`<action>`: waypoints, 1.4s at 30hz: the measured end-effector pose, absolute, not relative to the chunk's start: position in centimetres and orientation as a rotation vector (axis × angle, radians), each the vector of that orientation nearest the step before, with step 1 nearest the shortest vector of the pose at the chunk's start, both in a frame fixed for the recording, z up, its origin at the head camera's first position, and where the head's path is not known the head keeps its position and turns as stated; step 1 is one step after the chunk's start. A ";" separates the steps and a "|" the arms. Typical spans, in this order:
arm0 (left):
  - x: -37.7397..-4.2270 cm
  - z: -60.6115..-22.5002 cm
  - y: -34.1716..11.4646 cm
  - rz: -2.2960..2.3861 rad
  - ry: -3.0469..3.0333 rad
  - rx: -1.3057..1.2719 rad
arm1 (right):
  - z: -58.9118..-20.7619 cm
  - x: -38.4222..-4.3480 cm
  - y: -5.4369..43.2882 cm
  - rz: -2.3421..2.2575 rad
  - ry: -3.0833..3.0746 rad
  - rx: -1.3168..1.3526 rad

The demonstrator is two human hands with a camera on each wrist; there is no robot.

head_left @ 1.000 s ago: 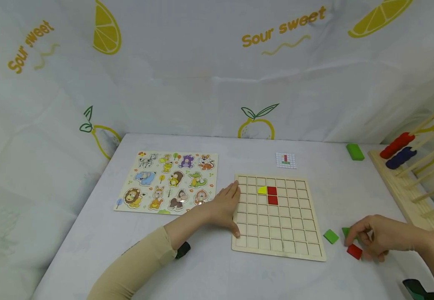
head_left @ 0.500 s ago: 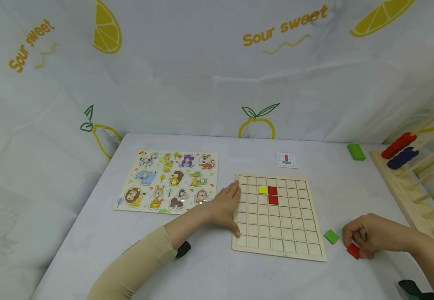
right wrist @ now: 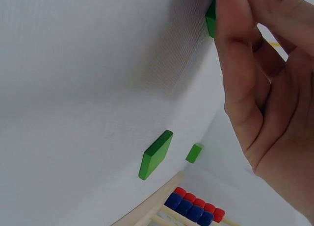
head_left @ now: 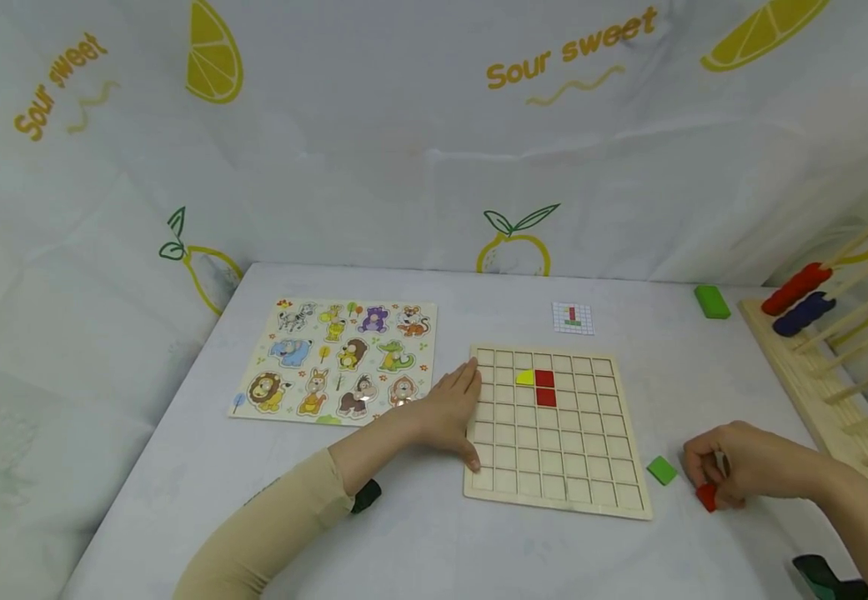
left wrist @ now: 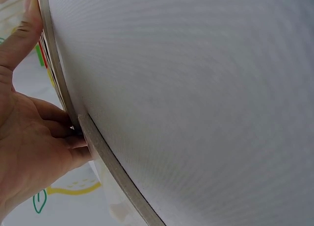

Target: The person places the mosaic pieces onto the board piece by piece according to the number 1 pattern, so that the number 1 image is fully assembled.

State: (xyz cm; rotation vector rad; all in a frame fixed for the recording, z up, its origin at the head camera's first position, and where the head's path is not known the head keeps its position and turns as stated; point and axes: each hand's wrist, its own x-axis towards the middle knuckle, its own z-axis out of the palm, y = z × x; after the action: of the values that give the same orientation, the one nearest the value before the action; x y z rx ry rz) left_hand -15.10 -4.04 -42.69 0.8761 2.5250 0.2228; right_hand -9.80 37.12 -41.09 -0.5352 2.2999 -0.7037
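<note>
My left hand [head_left: 444,414] rests along the left edge of a wooden grid board [head_left: 557,507], fingers extended; the left wrist view shows thumb and fingertips at the board's side. In the grid lie a yellow quarter-round tile [head_left: 525,378] and two red square tiles [head_left: 545,388]. Right of the board, my right hand [head_left: 752,462] pinches a red tile [head_left: 706,497] between thumb and fingers, low over the table. A green tile [head_left: 662,471] lies between that hand and the board. The right wrist view shows another green tile [right wrist: 156,156] that my hand hides from the head view.
An animal puzzle board [head_left: 261,321] lies left of the grid board. Behind the grid is a small pattern card [head_left: 573,318]. A green block [head_left: 712,302] sits at the back right, beside a wooden bead rack [head_left: 801,379] with red and blue beads.
My right hand has shifted slightly left, its fingers closing over the red tile and covering more of it. The green tile behind it is now hidden in the head view. My left hand stays put.
</note>
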 end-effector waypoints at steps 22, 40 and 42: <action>-15.2 -42.7 -4.1 0.225 2.521 0.878 | -39.7 -10.7 36.8 -0.595 2.381 -0.567; -15.0 -42.6 -3.9 0.235 2.523 0.869 | -37.9 -13.7 32.1 -0.729 2.472 -0.617; -15.0 -42.6 -3.9 0.235 2.522 0.869 | -37.9 -14.1 31.2 -0.753 2.473 -0.623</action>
State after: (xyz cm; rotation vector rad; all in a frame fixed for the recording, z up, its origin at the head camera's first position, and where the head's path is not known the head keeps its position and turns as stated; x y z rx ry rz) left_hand -15.05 -3.92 -42.64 0.8693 2.5218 0.2351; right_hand -14.05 31.24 -37.90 -0.6230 2.4729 -0.7527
